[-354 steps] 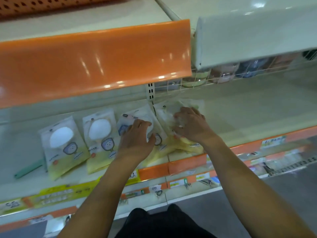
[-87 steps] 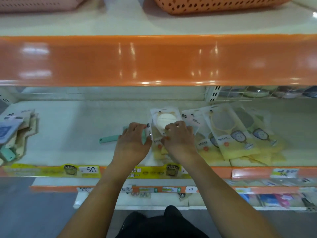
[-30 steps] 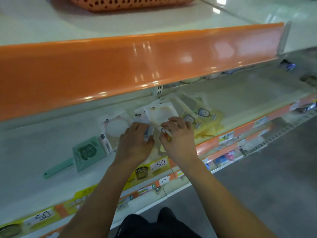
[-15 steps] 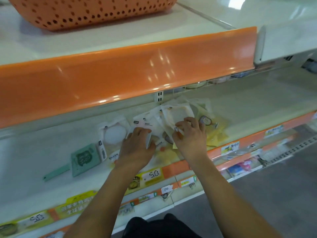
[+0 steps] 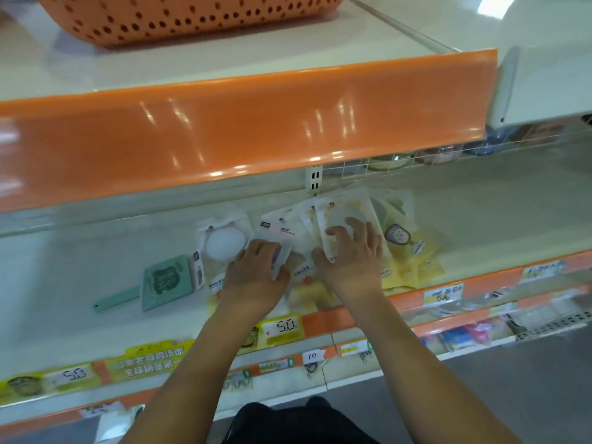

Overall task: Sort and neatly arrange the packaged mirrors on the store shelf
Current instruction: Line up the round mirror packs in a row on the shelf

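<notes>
Head view, left hand [image 5: 256, 274] grip pinching mirror pack [image 5: 278, 241], right hand [image 5: 349, 261] flat, released, shelf [image 5: 80, 277] lip near.

You see glossy clear plastic on the mirror packages [image 5: 349, 229], a glossy orange shelf fascia [image 5: 243, 136], and a perforated plastic basket [image 5: 189, 17].

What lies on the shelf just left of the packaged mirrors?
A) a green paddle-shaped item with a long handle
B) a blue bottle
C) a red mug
A: a green paddle-shaped item with a long handle lies flat on the cream shelf, left of the packaged round white mirror.
</notes>
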